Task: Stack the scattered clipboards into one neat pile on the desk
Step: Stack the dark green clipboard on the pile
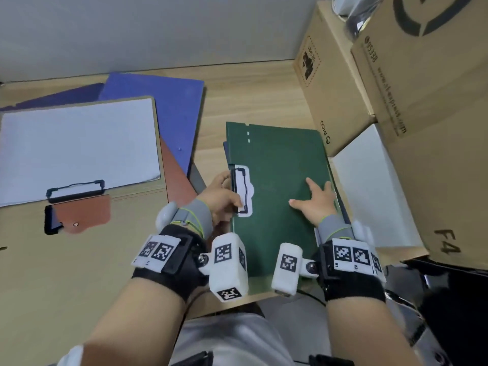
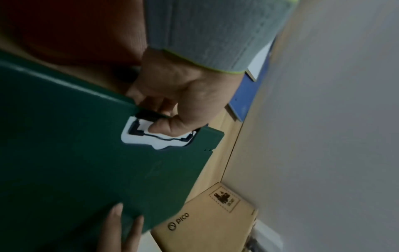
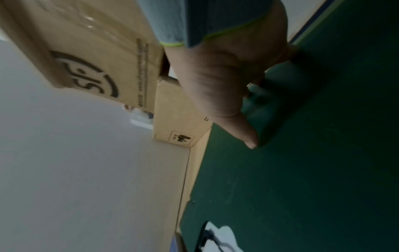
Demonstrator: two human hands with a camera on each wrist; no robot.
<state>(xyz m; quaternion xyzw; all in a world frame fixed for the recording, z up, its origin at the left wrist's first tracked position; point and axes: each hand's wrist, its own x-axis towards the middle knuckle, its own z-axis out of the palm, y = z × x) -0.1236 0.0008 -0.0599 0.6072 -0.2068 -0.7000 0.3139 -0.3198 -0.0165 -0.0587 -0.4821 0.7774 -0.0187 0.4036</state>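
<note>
Green clipboard (image 1: pixel 277 180) flat on desk (image 1: pixel 250 96), rt of centre, atop another board whose dark edge peeks out at left. Left hand (image 1: pixel 224 196) pinching its black wire clip (image 1: pixel 240 190) at left edge, thumb on top, fingers curled under. Right hand (image 1: pixel 315 203) flat on green cover nr rt edge, fingers straight & spread, gripping nothing. Tan clipboard w/ white paper (image 1: pixel 79 143) well left, overlapping blue board (image 1: pixel 163 101) & brown one (image 1: pixel 177 178). Cardboard boxes (image 1: pixel 396 88) far rt.
</note>
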